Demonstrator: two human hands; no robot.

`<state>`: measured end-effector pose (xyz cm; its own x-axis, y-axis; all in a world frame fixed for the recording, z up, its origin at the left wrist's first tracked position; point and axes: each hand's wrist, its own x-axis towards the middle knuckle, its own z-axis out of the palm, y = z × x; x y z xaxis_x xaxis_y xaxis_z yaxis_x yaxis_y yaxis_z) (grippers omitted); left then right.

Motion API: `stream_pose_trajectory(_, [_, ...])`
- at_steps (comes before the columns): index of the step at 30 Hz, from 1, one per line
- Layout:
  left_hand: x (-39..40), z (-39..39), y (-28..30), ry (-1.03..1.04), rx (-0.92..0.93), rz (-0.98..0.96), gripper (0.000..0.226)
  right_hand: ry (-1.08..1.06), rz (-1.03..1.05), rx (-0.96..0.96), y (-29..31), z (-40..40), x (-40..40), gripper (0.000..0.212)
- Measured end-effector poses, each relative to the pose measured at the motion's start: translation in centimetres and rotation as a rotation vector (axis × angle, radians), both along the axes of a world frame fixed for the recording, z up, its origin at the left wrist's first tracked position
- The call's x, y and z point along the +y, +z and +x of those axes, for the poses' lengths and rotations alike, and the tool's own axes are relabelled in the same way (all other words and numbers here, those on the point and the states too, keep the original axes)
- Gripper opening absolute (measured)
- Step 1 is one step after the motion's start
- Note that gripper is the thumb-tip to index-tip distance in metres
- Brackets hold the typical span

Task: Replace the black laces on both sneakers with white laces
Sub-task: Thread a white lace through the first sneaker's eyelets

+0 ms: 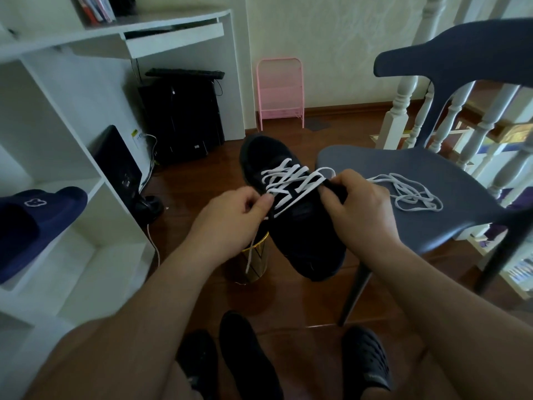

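Note:
A black sneaker (305, 238) is held up in the middle of the view, toe pointing away. A white lace (291, 183) crosses through several of its eyelets. My left hand (230, 220) pinches one end of that lace at the sneaker's left side; the loose tail hangs down below the hand. My right hand (360, 206) grips the sneaker's tongue and right side near the top eyelets. A second white lace (409, 192) lies loose in a tangle on the grey chair seat (432, 226). Another black sneaker (248, 356) lies on the floor between my feet.
A grey chair stands at the right, with white stair balusters (403, 105) behind it. A white desk and shelf unit (72, 111) fills the left, with a navy slipper (37, 226) on a shelf. A gold bin (253, 261) stands under the sneaker. A pink rack (279, 90) leans on the wall.

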<state>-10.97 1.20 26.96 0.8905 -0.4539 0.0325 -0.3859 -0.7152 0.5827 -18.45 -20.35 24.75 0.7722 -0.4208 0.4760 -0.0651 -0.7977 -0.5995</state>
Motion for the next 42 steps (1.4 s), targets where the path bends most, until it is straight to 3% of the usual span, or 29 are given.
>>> stream_pose_trajectory(4, [1.3,0.1,0.5,-0.035,-0.001,0.115,0.049,-0.018,0.023,-0.024,0.3,-0.3,-0.3,0.019])
stream_pose_trajectory(9, [4.4,2.2,1.5,0.390,-0.340,0.069,0.050,-0.098,0.119,-0.045,1.3,-0.4,-2.0,0.028])
stream_pose_trajectory(16, [3.4,1.7,0.8,0.194,-0.155,-0.059,0.046,-0.120,0.188,-0.035,1.4,-0.5,-1.9,0.025])
stream_pose_trajectory(19, [5.0,2.6,1.5,0.296,-0.242,-0.029,0.045,-0.130,0.186,-0.009,1.6,-0.5,-2.4,0.027])
stream_pose_trajectory(22, [6.9,3.7,2.1,0.420,-0.271,-0.187,0.040,-0.154,0.251,0.008,1.8,-0.7,-3.2,0.032])
stream_pose_trajectory(24, [7.1,4.0,2.1,0.385,-0.187,-0.358,0.028,-0.143,0.327,0.054,1.7,-0.8,-3.5,0.037])
stream_pose_trajectory(27, [6.0,3.9,1.5,0.265,0.017,-0.512,0.050,-0.114,0.427,0.178,0.9,-0.5,-3.3,0.040])
stream_pose_trajectory(29, [5.3,3.5,1.0,0.193,0.079,-0.589,0.050,-0.043,0.613,0.247,0.3,-0.2,-2.6,0.032])
stream_pose_trajectory(31, [4.3,2.3,0.9,0.109,0.029,-0.622,0.044,0.079,0.882,0.308,-0.3,0.1,-1.5,0.016])
stream_pose_trajectory(33, [3.0,0.9,1.1,0.030,-0.057,-0.625,0.035,0.176,1.027,0.363,-0.9,0.3,-0.5,0.005])
stream_pose_trajectory(35, [1.6,-0.1,1.2,-0.040,-0.072,-0.602,0.026,0.262,1.096,0.378,-1.2,0.4,0.2,0.008])
stream_pose_trajectory(40, [-0.7,-1.6,0.8,-0.229,-0.260,-0.295,0.024,0.375,1.185,0.369,-1.1,0.6,1.3,0.017])
stream_pose_trajectory(42, [-1.0,-2.0,0.7,-0.234,-0.302,-0.282,0.016,0.390,1.217,0.355,-1.0,0.7,1.4,0.018])
